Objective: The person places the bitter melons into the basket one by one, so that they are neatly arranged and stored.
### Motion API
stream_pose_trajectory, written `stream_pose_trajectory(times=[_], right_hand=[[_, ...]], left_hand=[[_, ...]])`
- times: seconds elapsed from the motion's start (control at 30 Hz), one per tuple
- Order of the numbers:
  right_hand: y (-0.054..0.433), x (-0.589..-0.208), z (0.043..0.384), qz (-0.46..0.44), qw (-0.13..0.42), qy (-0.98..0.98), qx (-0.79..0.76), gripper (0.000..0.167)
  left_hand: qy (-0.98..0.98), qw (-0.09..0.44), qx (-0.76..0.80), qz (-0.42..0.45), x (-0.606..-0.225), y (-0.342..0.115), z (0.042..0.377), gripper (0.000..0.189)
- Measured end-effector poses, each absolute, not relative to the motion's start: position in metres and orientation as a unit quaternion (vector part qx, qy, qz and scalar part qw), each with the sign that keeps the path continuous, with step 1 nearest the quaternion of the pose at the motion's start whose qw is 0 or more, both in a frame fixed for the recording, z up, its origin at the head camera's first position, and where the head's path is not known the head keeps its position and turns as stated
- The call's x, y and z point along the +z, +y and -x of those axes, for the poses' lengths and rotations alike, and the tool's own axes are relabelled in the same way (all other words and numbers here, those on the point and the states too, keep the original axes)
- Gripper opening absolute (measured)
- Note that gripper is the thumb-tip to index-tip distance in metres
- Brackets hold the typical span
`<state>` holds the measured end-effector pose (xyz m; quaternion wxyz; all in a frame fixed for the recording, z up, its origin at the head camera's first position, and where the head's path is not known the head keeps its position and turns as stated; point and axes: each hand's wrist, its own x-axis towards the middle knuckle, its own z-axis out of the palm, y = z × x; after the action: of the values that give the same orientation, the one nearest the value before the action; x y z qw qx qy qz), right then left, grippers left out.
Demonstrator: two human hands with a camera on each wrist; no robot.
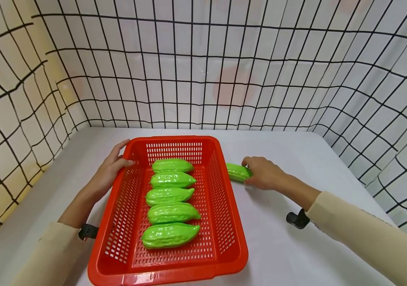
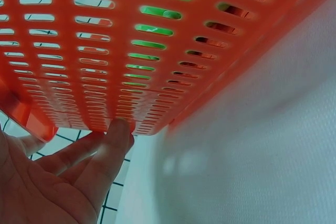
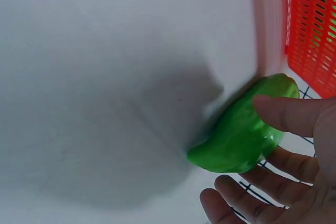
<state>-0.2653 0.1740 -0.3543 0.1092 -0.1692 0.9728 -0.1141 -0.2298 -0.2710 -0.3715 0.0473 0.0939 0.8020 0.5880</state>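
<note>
A red plastic basket (image 1: 240, 242) with slotted walls stands on the table, holding several glossy green bitter gourds (image 1: 171, 235) in a column, their pointed ends to the right. At its left rim my left hand (image 1: 105, 176) grips the basket, thumb over the edge and fingers along the outer wall, as the left wrist view shows. Just outside the right wall lies another bitter gourd (image 1: 237, 172). My right hand (image 1: 265, 173) holds it by the pointed end. In the right wrist view the thumb (image 3: 286, 113) lies across this gourd, with fingers on its other side.
A white cloth (image 1: 278, 230) covers the table. Black wire grid panels (image 1: 207, 71) rise at the back and on both sides, with pale sheeting behind them. Dark wrist cameras (image 1: 298, 219) are worn on both forearms.
</note>
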Motion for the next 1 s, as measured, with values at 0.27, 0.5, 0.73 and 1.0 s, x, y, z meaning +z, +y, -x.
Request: stream_pose_trajectory(times=[0.27,0.5,0.73,1.0], right_hand=[[0.1748,-0.3615,0.2644,0.179,0.090,0.973,-0.118,0.051],[0.1750,-0.3625,0.2640,0.195,0.074,0.971,-0.121,0.047],[0.1779,-0.3609,0.2641,0.196,0.072,0.970,-0.128,0.047],[0.1799,-0.3586,0.2628,0.195,0.059,0.970,-0.131,0.047]], left_hand=[[0.804,0.043,0.586,-0.090,-0.3724,-0.2691,0.2275,0.076],[0.804,0.041,0.586,-0.090,-0.3724,-0.2695,0.2275,0.075],[0.807,0.042,0.582,-0.089,-0.3721,-0.2693,0.2282,0.075],[0.810,0.044,0.578,-0.090,-0.3709,-0.2700,0.2288,0.075]])
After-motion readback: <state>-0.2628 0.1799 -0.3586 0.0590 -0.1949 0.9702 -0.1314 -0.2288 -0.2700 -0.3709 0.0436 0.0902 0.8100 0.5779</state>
